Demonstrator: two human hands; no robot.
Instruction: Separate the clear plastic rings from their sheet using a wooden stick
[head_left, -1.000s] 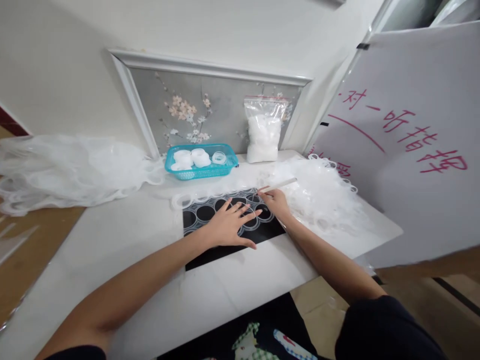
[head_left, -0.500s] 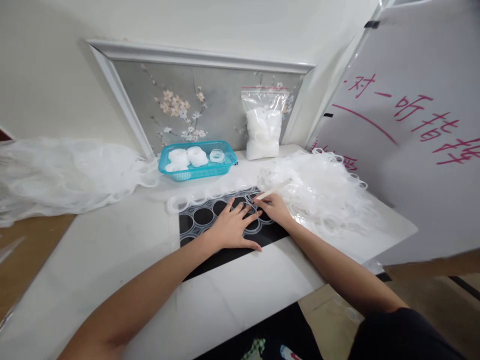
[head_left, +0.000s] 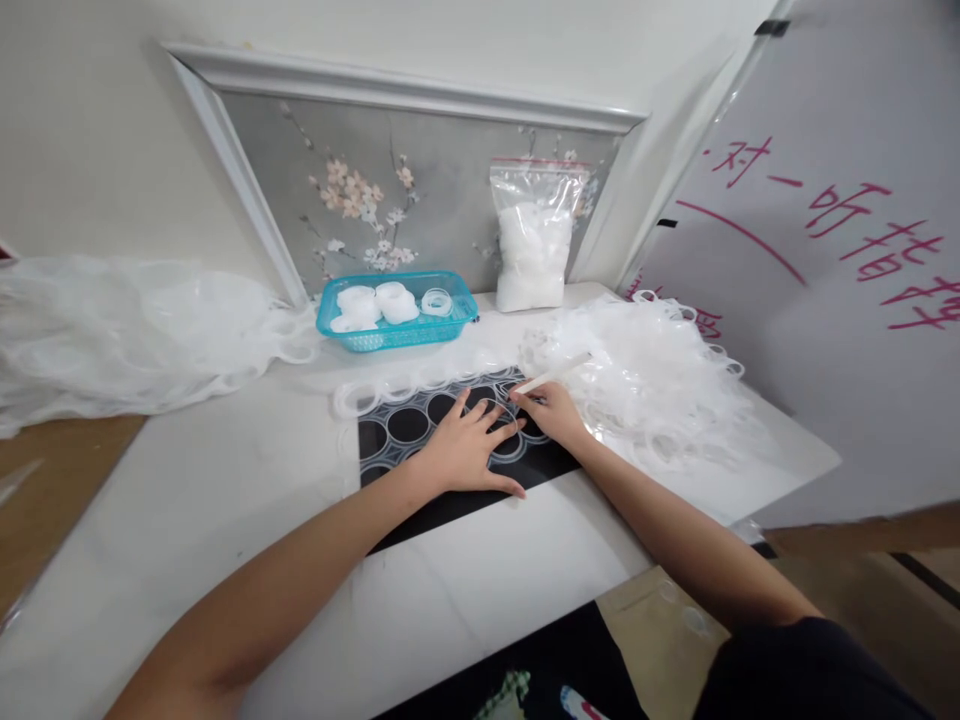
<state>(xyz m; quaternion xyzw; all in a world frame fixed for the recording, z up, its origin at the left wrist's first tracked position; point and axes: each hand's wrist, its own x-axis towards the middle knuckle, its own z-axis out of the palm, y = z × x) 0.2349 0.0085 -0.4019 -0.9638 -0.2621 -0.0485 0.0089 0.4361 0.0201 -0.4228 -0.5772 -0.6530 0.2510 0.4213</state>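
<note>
My left hand [head_left: 474,445] lies flat with fingers spread on a translucent sheet of ring shapes [head_left: 386,410], which rests over a black mat [head_left: 442,518]. Pinched in my right hand [head_left: 551,412] is a slim white stick-like tool [head_left: 556,373], its lower end down at the sheet by the left fingertips. Whether that end is a blade or a point is too small to tell. Round openings in the sheet show the black beneath. Along its far edge the sheet runs past the mat onto the white tabletop.
A blue basket [head_left: 397,335] with stacks of white rings stands behind the mat. Beside it is a zip bag [head_left: 532,250] of white pieces. Heaped translucent ring sheets lie at the right [head_left: 652,380] and a stacked pile [head_left: 142,330] at the left. A whiteboard [head_left: 847,380] with red writing borders the right side.
The camera view has shifted a little. My right hand, with the white tool, has drawn slightly closer to the left fingertips. My left hand stays spread on the sheet.
</note>
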